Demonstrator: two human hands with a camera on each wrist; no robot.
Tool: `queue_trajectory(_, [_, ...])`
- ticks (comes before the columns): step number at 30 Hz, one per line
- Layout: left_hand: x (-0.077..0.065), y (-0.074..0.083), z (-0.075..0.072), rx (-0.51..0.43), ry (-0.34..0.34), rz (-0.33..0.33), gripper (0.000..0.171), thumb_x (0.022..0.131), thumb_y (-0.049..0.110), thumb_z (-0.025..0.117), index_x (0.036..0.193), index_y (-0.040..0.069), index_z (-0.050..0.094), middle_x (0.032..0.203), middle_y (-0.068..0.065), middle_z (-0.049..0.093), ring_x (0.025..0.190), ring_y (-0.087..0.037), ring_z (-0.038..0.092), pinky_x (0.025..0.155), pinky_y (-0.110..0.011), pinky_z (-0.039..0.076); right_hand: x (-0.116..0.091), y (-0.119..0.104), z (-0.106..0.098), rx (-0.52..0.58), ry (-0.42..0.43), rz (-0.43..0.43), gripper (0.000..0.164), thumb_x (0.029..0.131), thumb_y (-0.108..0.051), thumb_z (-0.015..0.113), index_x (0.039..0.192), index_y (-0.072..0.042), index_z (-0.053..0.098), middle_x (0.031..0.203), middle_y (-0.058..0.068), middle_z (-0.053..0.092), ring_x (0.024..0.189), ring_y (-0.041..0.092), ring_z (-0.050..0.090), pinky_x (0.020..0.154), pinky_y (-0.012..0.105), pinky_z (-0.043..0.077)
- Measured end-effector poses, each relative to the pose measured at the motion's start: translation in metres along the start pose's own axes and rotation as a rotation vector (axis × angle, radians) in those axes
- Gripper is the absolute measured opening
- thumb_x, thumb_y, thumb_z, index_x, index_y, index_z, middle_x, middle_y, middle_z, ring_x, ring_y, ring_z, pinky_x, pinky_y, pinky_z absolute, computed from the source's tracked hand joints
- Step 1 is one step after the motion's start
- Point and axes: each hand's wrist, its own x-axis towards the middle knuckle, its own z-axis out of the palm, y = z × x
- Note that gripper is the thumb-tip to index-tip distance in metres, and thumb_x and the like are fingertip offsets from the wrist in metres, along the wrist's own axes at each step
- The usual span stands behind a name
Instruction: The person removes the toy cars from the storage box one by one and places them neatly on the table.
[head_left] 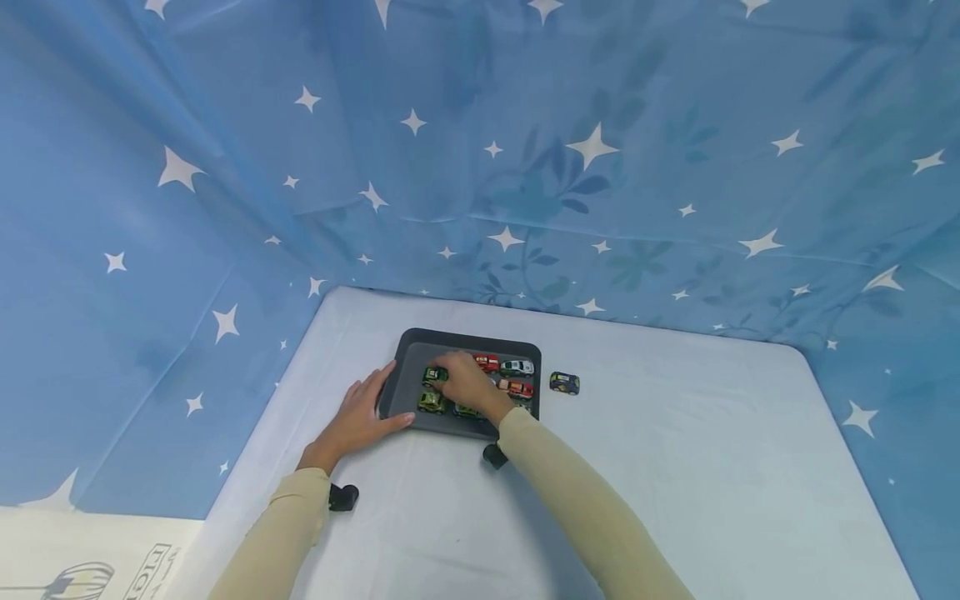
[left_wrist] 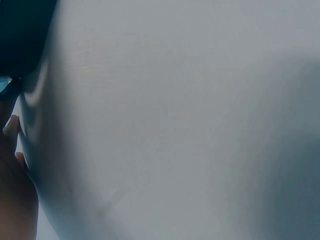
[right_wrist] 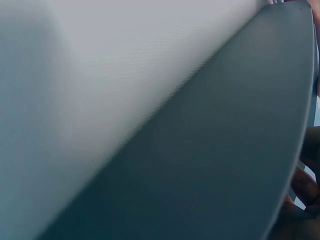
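Note:
A dark grey tray (head_left: 403,375) lies on the white table and carries several small toy cars. My right hand (head_left: 471,385) reaches over it, its fingertips pinching a dark green toy car (head_left: 432,377) in the tray's left half. Just below that car sits a camouflage-green toy car (head_left: 431,402). Spread along the tray's left side, my left hand (head_left: 358,421) touches the rim with straight fingers, its thumb at the near edge. In the right wrist view the tray's outer wall (right_wrist: 210,140) hides the cars, and part of the right hand (right_wrist: 305,185) shows at the edge.
Red toy cars (head_left: 521,390) and a white toy car (head_left: 517,367) stand in the tray's right half. Outside it, to the right, a dark toy car (head_left: 565,382) rests on the table (head_left: 675,450). A blue star-patterned curtain (head_left: 450,167) borders the table's back and left sides.

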Motion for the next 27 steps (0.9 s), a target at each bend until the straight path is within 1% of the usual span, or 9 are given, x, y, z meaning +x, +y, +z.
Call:
queue_trajectory(6, [0.0, 0.002, 0.0, -0.001, 0.003, -0.001, 0.102, 0.08, 0.068, 0.066, 0.157, 0.036, 0.007, 0.162, -0.006, 0.019, 0.148, -0.033, 0.014, 0.12, -0.053, 0.003, -0.002, 0.002, -0.001, -0.02, 0.011, -0.04, 0.034, 0.092, -0.016, 0.07, 0.125, -0.008, 0.067, 0.122, 0.006, 0.067, 0.117, 0.022, 0.059, 0.105, 0.039, 0.045])
queue_trajectory(9, [0.0, 0.002, 0.0, -0.014, 0.007, -0.002, 0.101, 0.08, 0.067, 0.066, 0.157, 0.036, 0.008, 0.162, -0.006, 0.019, 0.149, -0.032, 0.014, 0.12, -0.053, 0.002, -0.002, 0.002, -0.001, -0.018, 0.017, -0.054, 0.033, 0.092, -0.015, 0.07, 0.124, -0.007, 0.067, 0.122, 0.007, 0.067, 0.118, 0.022, 0.059, 0.103, 0.038, 0.047])
queue_trajectory(14, [-0.002, 0.001, 0.002, -0.038, 0.006, -0.002, 0.102, 0.08, 0.067, 0.066, 0.158, 0.035, 0.009, 0.162, -0.005, 0.018, 0.149, -0.032, 0.013, 0.12, -0.054, 0.001, -0.004, 0.003, -0.004, -0.009, 0.001, -0.05, 0.034, 0.093, -0.016, 0.069, 0.125, -0.007, 0.066, 0.123, 0.007, 0.066, 0.117, 0.022, 0.06, 0.1, 0.037, 0.049])
queue_trajectory(20, [-0.003, 0.0, 0.003, -0.038, 0.006, -0.011, 0.102, 0.08, 0.067, 0.067, 0.157, 0.037, 0.008, 0.162, -0.007, 0.018, 0.148, -0.036, 0.011, 0.118, -0.058, 0.003, -0.008, 0.003, -0.011, -0.003, 0.003, -0.066, 0.034, 0.093, -0.018, 0.068, 0.126, -0.007, 0.066, 0.124, 0.007, 0.066, 0.117, 0.021, 0.06, 0.1, 0.038, 0.049])
queue_trajectory(27, [-0.002, 0.004, 0.001, -0.026, 0.012, 0.004, 0.102, 0.08, 0.066, 0.067, 0.158, 0.033, 0.009, 0.161, -0.008, 0.02, 0.148, -0.033, 0.014, 0.119, -0.054, 0.002, -0.015, 0.006, -0.023, 0.004, 0.006, -0.069, 0.037, 0.093, -0.019, 0.068, 0.128, -0.008, 0.064, 0.127, 0.004, 0.064, 0.121, 0.02, 0.057, 0.104, 0.036, 0.046])
